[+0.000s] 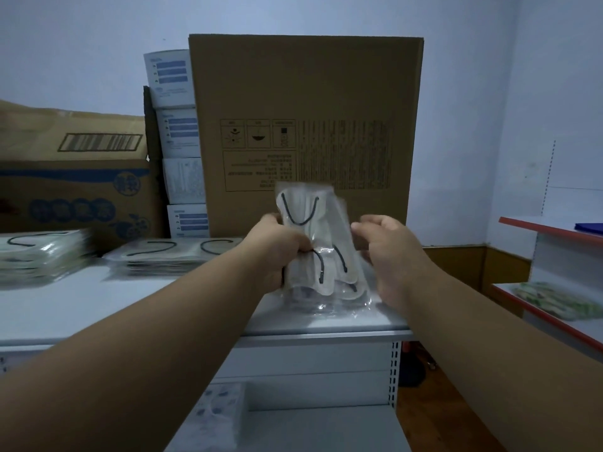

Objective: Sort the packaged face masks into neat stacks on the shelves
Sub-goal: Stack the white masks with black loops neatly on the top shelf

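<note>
Over top shelf [137, 308], mask packs [315, 243] held upright, bottom edges near surface. Left hand [280, 252] curled round left edge; right hand [388, 252] half-curled beside right edge, contact can't be told. Probably light, floppy, slick film, best pinched at both side edges. Two stacks [163, 259] already laid further left.

Your left hand [280, 246] grips a bundle of clear-plastic packaged white face masks with dark ear loops [316, 243], held upright over the pale grey top shelf [202, 308]. Your right hand [391, 252] hovers beside it, fingers [362, 228] curled. Two flat mask stacks [163, 259] lie left, before a tall brown cardboard box [306, 102].
</note>
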{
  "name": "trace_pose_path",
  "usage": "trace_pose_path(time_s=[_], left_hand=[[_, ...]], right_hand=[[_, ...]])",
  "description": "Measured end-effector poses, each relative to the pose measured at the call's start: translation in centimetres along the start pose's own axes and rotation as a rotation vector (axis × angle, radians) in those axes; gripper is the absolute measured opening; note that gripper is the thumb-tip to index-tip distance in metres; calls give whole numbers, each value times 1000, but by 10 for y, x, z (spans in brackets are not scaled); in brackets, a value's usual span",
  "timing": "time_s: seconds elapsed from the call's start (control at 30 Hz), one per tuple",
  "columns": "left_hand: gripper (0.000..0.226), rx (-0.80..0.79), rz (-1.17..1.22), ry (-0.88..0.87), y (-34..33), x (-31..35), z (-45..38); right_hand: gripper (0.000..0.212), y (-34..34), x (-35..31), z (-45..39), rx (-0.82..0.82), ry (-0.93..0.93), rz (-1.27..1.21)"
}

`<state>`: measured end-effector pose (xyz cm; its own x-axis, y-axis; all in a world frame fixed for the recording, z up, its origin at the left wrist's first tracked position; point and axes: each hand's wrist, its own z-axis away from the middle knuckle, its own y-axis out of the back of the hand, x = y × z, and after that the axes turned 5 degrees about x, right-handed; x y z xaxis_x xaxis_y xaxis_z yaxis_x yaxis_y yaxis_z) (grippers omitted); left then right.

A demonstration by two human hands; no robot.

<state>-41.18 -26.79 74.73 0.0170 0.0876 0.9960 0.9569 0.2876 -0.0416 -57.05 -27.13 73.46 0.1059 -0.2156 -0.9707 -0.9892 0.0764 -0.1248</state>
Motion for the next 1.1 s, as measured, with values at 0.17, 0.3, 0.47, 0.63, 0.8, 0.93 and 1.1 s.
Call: trace_pose_path(time_s=[0.17, 0.3, 0.47, 0.63, 0.8, 0.93, 1.1], left_hand=[[75, -53, 121, -187, 35, 1, 5], [62, -87, 136, -195, 70, 10, 9], [56, -82, 254, -110, 119, 18, 8], [47, 145, 518, -247, 170, 17, 3], [48, 273, 763, -181, 199, 19, 2], [50, 201, 784, -147, 238, 15, 5], [52, 202, 393, -356, 310, 9, 12]], right_hand=[[102, -22, -11, 15, -188, -99, 3], [49, -61, -13, 23, -229, 170, 60], [73, -119, -21, 39, -377, 305, 242], [78, -159, -13, 46, -285, 190, 255], [27, -211, 4, 57, -293, -153, -281], [18, -229, 2, 52, -153, -20, -241], [21, -207, -9, 50, -144, 213, -44]])
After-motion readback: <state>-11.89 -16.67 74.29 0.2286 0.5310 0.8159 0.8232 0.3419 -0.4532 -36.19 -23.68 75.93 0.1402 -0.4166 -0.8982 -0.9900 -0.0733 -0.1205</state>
